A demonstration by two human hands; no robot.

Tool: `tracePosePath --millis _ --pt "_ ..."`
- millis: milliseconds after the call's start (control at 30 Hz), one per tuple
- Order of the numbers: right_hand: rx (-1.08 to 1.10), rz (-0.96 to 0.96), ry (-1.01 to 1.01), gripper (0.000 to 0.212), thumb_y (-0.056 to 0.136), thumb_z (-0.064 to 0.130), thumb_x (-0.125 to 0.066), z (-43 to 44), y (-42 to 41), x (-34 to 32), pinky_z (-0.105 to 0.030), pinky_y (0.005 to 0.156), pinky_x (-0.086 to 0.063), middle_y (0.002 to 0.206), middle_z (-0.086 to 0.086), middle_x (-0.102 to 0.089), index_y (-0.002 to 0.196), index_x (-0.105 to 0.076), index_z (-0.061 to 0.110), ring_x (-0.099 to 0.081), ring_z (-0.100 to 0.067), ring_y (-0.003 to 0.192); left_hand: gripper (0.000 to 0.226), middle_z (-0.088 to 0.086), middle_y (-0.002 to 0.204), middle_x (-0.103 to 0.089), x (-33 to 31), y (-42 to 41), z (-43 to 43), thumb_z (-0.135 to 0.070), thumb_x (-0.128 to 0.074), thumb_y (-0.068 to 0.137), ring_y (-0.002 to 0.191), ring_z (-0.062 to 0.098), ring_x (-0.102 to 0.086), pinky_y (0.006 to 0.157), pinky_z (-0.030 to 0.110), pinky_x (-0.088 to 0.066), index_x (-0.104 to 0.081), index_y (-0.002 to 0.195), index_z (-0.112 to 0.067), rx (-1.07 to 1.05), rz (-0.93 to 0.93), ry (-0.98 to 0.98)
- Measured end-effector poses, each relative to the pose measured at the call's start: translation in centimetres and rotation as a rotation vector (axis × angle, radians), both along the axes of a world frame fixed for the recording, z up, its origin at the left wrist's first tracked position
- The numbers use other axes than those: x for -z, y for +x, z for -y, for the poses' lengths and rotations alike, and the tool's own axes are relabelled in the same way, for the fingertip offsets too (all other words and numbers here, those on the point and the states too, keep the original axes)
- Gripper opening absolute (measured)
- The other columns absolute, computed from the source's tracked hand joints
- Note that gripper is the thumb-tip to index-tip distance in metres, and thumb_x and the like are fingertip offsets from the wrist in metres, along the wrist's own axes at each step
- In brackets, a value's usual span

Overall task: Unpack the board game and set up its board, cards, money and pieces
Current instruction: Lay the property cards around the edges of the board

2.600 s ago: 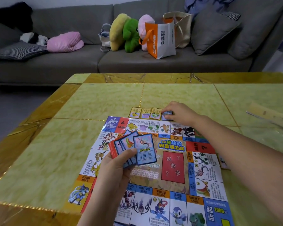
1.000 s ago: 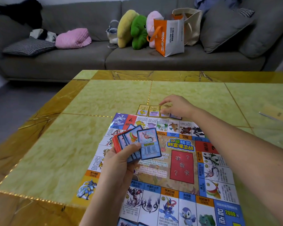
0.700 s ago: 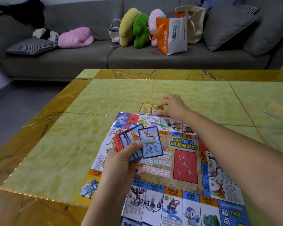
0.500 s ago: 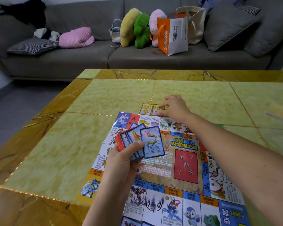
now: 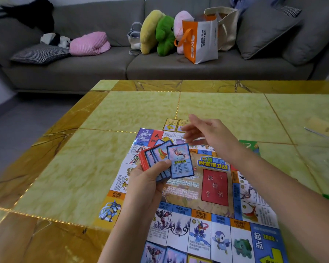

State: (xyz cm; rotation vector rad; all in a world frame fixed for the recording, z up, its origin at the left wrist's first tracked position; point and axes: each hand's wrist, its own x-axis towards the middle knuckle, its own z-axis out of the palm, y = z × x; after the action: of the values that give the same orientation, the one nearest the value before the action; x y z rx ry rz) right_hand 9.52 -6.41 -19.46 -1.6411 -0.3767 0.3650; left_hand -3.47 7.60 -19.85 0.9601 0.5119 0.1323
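The paper game board (image 5: pixel 215 188) lies flat on the yellow table (image 5: pixel 68 179), printed with creature squares and a red box in its middle. My left hand (image 5: pixel 146 183) grips a fan of blue and red cards (image 5: pixel 167 160) above the board's left part. A short row of yellow cards (image 5: pixel 171 124) lies on the table just past the board's far edge; my right hand covers part of it. My right hand (image 5: pixel 207 132) hovers over the board's far edge, fingers straight and spread, holding nothing.
A pale flat package (image 5: pixel 323 128) lies at the table's right edge, and a green item (image 5: pixel 250 146) shows behind my right forearm. Beyond the table stands a grey sofa (image 5: pixel 160 67) with plush toys, cushions and an orange-and-white bag (image 5: pixel 200 40).
My right hand has lifted off the row of cards beyond the board and drawn back toward me, fingers now spread and empty. My left hand still holds the card fan.
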Motion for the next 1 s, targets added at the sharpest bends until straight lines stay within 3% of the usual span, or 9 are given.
tracePosePath --millis 133,233,333,467,533,600,667,733,1000 --pt "-0.145 -0.087 -0.069 0.049 0.077 0.047 -0.062 1.5 -3.9 -0.4 -0.026 0.07 -0.056 0.092 -0.006 -0.074 0.098 -0.07 0.003 -0.069 -0.021 0.08 0.012 0.006 0.07 -0.072 -0.3 -0.4 0.9 0.008 -0.061 0.081 0.058 0.013 -0.068 0.049 0.017 -0.051 -0.06 0.088 -0.002 0.024 -0.019 0.062" --pt "-0.099 -0.106 -0.078 0.026 0.075 0.03 -0.071 1.8 -6.0 0.6 -0.021 0.067 -0.055 0.088 -0.002 -0.075 0.092 -0.072 0.01 -0.072 -0.016 0.082 0.015 0.008 0.078 -0.073 0.0 -0.7 1.2 0.007 -0.063 0.08 0.066 0.016 -0.07 0.055 0.021 -0.055 -0.063 0.093 -0.002 0.069 -0.025 0.103" --pt "0.003 -0.145 -0.053 0.011 0.083 0.02 -0.069 2.3 -7.4 1.1 -0.017 0.062 -0.053 0.082 -0.004 -0.075 0.084 -0.072 0.01 -0.071 -0.013 0.075 0.015 0.011 0.082 -0.072 -0.2 -1.0 0.3 0.005 -0.064 0.079 0.067 0.018 -0.069 0.058 0.027 -0.055 -0.063 0.091 -0.003 0.076 -0.067 0.119" --pt "0.138 -0.207 -0.052 0.014 0.087 0.023 -0.064 3.6 -8.1 1.7 -0.03 0.08 -0.053 0.087 -0.004 -0.075 0.086 -0.072 0.013 -0.071 -0.017 0.083 0.016 0.007 0.067 -0.066 -1.9 -1.7 -1.9 0.007 -0.055 0.084 0.051 0.011 -0.065 0.04 0.022 -0.051 -0.066 0.075 -0.001 0.036 -0.083 0.009" --pt "0.173 -0.232 -0.022 0.014 0.089 0.023 -0.062 4.1 -8.6 1.6 -0.036 0.083 -0.051 0.088 -0.004 -0.075 0.087 -0.073 0.014 -0.07 -0.021 0.085 0.019 0.007 0.06 -0.067 -2.5 -2.3 -3.0 0.005 -0.054 0.087 0.05 0.011 -0.065 0.043 0.026 -0.055 -0.064 0.071 0.001 -0.009 -0.106 -0.096" --pt "0.206 -0.264 0.035 0.014 0.091 0.02 -0.06 4.6 -9.1 1.3 -0.033 0.075 -0.054 0.086 -0.007 -0.075 0.09 -0.071 0.011 -0.07 -0.022 0.08 0.007 0.01 0.063 -0.069 -2.7 -2.9 -3.8 0.003 -0.056 0.087 0.055 0.015 -0.068 0.063 0.027 -0.058 -0.06 0.081 0.001 -0.042 -0.121 -0.133" --pt "0.243 -0.297 0.109 0.013 0.091 0.016 -0.059 5.1 -9.7 0.8 -0.023 0.056 -0.055 0.08 -0.009 -0.074 0.09 -0.069 0.007 -0.069 -0.017 0.067 0.004 0.013 0.064 -0.07 -2.8 -3.3 -4.4 0.002 -0.055 0.088 0.057 0.018 -0.07 0.066 0.03 -0.057 -0.058 0.085 0.002 -0.066 -0.123 -0.141" --pt "0.264 -0.308 0.132 0.013 0.091 0.014 -0.059 5.8 -10.2 0.5 -0.02 0.048 -0.052 0.078 -0.011 -0.074 0.09 -0.067 0.004 -0.068 -0.015 0.061 0.005 0.015 0.065 -0.07 -2.9 -3.7 -4.8 0.001 -0.054 0.089 0.058 0.021 -0.07 0.064 0.031 -0.058 -0.058 0.086 0.003 -0.072 -0.114 -0.143" --pt "0.333 -0.321 0.163 0.013 0.088 0.015 -0.061 9.2 -11.7 0.3 -0.023 0.056 -0.058 0.08 -0.012 -0.073 0.085 -0.066 0.003 -0.068 -0.019 0.066 0.009 0.004 0.068 -0.072 -2.1 -5.6 -6.0 -0.004 -0.06 0.084 0.062 0.012 -0.071 0.058 0.019 -0.057 -0.059 0.093 -0.003 0.024 -0.083 0.097"
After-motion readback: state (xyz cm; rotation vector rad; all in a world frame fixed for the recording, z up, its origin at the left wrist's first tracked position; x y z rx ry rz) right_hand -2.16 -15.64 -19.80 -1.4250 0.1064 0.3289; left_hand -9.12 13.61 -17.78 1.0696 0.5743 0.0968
